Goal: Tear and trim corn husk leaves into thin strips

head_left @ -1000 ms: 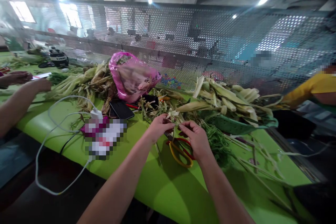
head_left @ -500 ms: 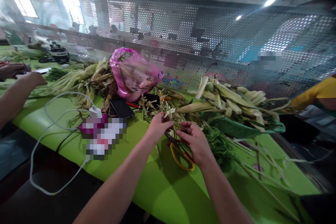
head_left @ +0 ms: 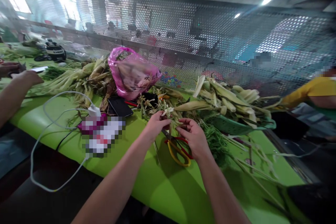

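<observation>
Over the green table [head_left: 149,182], my left hand [head_left: 156,124] pinches a small bunch of pale stalks with a whitish husk flower [head_left: 168,111] at its top. My right hand [head_left: 192,133] is close by on the right, its fingers curled with thumb and fingertips near each other; whatever is between them is too small to make out. Scissors with yellow and red handles [head_left: 178,153] lie on the table just under my hands. Beside my right hand is a heap of feathery green sprigs [head_left: 215,141].
Corn husks [head_left: 231,101] fill a green basket [head_left: 236,127] at right. A pink bag [head_left: 132,73], black phone [head_left: 120,106], white charger with cable [head_left: 93,111] and more husks [head_left: 91,77] lie left. Other people's arms show at both edges. A perforated metal screen [head_left: 168,31] stands behind.
The view has shifted slightly, so most things sit a little further left. My right hand's fingers have moved slightly apart from my left hand.
</observation>
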{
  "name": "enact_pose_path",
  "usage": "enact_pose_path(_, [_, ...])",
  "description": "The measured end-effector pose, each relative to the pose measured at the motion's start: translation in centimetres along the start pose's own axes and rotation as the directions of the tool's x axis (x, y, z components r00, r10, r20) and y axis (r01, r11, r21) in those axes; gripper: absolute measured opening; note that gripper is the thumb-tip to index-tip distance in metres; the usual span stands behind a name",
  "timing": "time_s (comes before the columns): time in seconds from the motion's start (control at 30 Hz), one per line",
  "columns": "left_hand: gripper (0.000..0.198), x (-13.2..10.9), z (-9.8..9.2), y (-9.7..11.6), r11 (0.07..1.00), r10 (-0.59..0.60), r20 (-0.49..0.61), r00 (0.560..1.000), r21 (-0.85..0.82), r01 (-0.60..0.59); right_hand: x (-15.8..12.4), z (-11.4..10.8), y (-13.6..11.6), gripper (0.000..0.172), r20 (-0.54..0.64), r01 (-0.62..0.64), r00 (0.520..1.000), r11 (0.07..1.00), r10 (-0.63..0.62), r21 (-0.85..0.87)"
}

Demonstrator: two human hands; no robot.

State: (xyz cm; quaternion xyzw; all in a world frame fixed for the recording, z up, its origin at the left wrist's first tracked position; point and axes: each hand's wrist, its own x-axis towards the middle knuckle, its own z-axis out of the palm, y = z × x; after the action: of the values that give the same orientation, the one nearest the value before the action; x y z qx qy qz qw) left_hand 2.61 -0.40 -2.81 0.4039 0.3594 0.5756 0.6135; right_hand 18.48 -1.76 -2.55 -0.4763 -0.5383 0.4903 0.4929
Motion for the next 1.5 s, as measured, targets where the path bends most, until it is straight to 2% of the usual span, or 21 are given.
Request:
enact_pose_path(0.23, [0.027,-0.3,-0.3,0.7,0.998,-0.063,0.004,0.998,0.004,0.062,-0.2,-0.1,-0.7,0.039,-0.011,0.006,1.0,1.0,-0.006,-0.013])
enact_pose_path(0.47, [0.027,-0.8,0.0,1.0,0.996,-0.081,0.069,0.994,0.032,0.079,-0.6,0.1,-0.8,0.036,0.121,-0.086,0.989,0.995,0.079,0.054])
enact_pose_path(0.63, [0.03,-0.8,0.1,0.8,0.993,-0.118,0.117,0.986,0.025,0.116,-0.3,0.2,-0.3,0.035,0.079,-0.086,0.993,0.995,0.083,0.042])
enact_pose_path(0.9, [0.042,-0.7,0.3,0.6,0.996,-0.088,0.106,0.99,0.007,0.088,-0.4,0.1,-0.7,0.028,0.062,0.098,0.994,0.986,-0.091,-0.138])
enact_pose_path(0.97, [0.043,-0.8,0.5,0.7,0.994,-0.111,0.126,0.986,0.006,0.111,-0.5,0.0,-1.0,0.031,0.018,0.133,0.991,0.986,-0.132,-0.098])
enact_pose_path(1.07, [0.046,-1.0,0.7,0.6,0.99,-0.137,0.193,0.972,0.058,0.128,-0.4,-0.2,-1.4,0.045,-0.042,0.186,0.981,0.981,-0.188,-0.057])
enact_pose_path(1.13, [0.044,-1.1,0.8,0.3,0.986,-0.125,0.231,0.965,0.14,0.095,-0.4,-0.4,-1.5,0.046,-0.036,0.179,0.983,0.981,-0.182,-0.072])
enact_pose_path(1.3, [0.028,-0.9,0.8,-0.6,0.928,-0.054,0.267,0.962,0.368,-0.05,-0.3,-0.7,-1.4,0.031,-0.078,0.186,0.977,0.971,-0.199,-0.151])
enact_pose_path(1.33, [0.022,-0.9,0.8,-0.6,0.893,-0.005,0.263,0.965,0.436,-0.114,-0.4,-0.6,-1.3,0.03,-0.092,0.185,0.975,0.971,-0.201,-0.153])
enact_pose_path(1.4, [0.011,-1.0,1.1,-0.7,0.763,0.154,0.247,0.957,0.586,-0.274,-0.4,-0.5,-1.3,0.031,-0.124,0.161,0.977,0.983,-0.171,-0.089])
enact_pose_path(1.47, [0.008,-1.3,1.5,-0.7,0.616,0.31,0.249,0.918,0.683,-0.393,-0.5,-0.3,-1.3,0.032,-0.138,0.121,0.984,0.992,-0.116,0.028])
enact_pose_path(1.5, [0.009,-1.4,1.7,-0.6,0.572,0.358,0.252,0.899,0.702,-0.424,-0.5,-0.2,-1.3,0.033,-0.139,0.103,0.986,0.992,-0.092,0.078])
